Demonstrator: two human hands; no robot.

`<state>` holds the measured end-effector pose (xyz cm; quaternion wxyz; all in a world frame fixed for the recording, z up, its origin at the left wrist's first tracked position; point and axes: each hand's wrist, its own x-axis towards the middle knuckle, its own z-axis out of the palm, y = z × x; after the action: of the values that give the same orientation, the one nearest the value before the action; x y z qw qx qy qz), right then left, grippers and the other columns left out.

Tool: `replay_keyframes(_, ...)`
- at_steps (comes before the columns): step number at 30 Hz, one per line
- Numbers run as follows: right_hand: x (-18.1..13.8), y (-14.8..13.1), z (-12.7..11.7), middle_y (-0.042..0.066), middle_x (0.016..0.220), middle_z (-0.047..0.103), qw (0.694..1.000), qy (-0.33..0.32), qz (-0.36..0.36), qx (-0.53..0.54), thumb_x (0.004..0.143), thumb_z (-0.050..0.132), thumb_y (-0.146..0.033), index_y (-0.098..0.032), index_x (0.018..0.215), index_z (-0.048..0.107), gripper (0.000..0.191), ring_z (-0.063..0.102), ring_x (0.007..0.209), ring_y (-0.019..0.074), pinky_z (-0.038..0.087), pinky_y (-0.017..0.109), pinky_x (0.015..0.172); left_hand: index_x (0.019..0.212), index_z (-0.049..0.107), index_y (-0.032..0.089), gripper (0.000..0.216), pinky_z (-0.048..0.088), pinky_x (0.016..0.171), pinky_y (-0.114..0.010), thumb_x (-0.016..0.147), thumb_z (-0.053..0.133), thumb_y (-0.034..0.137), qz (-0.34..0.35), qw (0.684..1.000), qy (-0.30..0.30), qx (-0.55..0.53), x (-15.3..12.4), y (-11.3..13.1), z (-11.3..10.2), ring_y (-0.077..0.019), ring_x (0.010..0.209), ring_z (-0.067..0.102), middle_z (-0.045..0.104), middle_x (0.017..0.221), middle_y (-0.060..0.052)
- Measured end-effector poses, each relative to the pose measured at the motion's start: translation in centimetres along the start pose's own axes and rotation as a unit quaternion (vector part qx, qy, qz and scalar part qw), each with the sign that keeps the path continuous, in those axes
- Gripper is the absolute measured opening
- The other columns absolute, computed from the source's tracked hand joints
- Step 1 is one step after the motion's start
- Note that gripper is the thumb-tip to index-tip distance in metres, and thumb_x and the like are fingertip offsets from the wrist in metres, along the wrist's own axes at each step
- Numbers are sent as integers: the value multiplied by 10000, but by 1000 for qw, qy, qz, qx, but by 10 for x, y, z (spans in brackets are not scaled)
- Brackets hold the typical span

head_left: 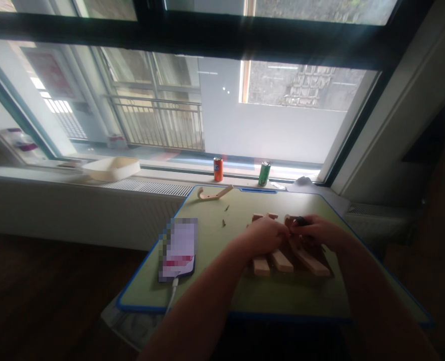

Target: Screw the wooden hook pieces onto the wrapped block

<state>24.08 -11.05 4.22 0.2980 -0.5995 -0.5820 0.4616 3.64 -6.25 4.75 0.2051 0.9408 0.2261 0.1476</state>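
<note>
My right hand (318,231) has its fingers closed round a small black object (301,221), whose kind I cannot make out. My left hand (268,234) is closed too, its fingertips meeting the right ones over the upper part of a curved wooden piece (314,263). Whatever the left fingers pinch is hidden. Two more wooden pieces lie to the left: one (282,261) under the left hand, another (261,266) beside it, their middles covered by that hand. At the far edge rests a hook-shaped wooden piece (217,194) with holes in it.
Two small dark bits (227,207), perhaps screws, lie on the blue-edged table (207,296). A phone (180,250) with a white cable (172,293) is at left. An orange can (218,169), a green can (264,173) and a cream tray (113,169) stand on the windowsill.
</note>
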Motion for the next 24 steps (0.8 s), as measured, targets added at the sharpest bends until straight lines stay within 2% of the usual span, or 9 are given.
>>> replay_keyframes(7, 1, 2, 0, -10, 530, 527, 999, -7, 10, 49, 690, 645, -340, -123, 794, 627, 241, 455, 432, 83, 248, 207, 381, 962, 682, 233, 301, 458, 745, -283, 790, 441, 178, 0, 1000, -7, -15, -1, -1, 1, -173, 815, 588, 666, 858, -34)
replay_keyframes(11, 2, 3, -2, -8, 555, 545, 997, 0, 20, 80, 684, 653, -316, -127, 793, 629, 220, 467, 442, 78, 266, 195, 378, 978, 679, 243, 306, 457, 758, -285, 786, 450, 178, -12, 1000, -16, -17, 0, -2, 2, -173, 829, 588, 664, 876, -35)
replay_keyframes(24, 0, 0, -5, -5, 524, 565, 1000, -3, -3, 16, 705, 650, -387, -115, 778, 649, 282, 459, 412, 73, 334, 198, 387, 989, 680, 227, 342, 438, 799, -272, 784, 421, 139, -36, 999, -23, -25, 3, -2, 2, -161, 848, 583, 665, 881, -37)
